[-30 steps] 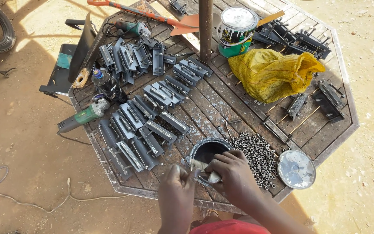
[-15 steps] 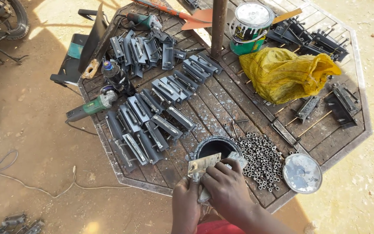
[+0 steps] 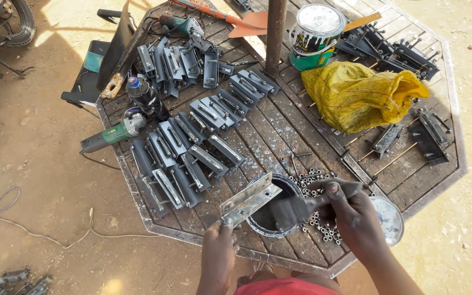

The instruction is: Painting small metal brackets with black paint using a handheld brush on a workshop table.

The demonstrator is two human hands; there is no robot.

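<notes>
My left hand [image 3: 218, 247] pinches the near end of a flat grey metal latch plate [image 3: 251, 198] and holds it tilted over the rim of a small black paint tin [image 3: 271, 214]. Over the tin's right side my right hand [image 3: 352, 214] grips a paintbrush [image 3: 301, 208], bristles pointing left toward the plate. The tin stands near the front edge of an octagonal metal table [image 3: 279, 131]. A heap of small nuts [image 3: 318, 218] lies right of the tin, partly under my right hand.
Rows of dark painted latch plates [image 3: 192, 136] cover the table's left half. A green angle grinder [image 3: 113, 135] hangs over the left edge. A yellow bag [image 3: 356, 93], a paint can [image 3: 315, 33], a round lid [image 3: 391, 218] and a centre post [image 3: 275, 33] stand further off.
My hands have parted: the left has lifted the plate up and left of the tin, and the right has drawn the brush out to the right.
</notes>
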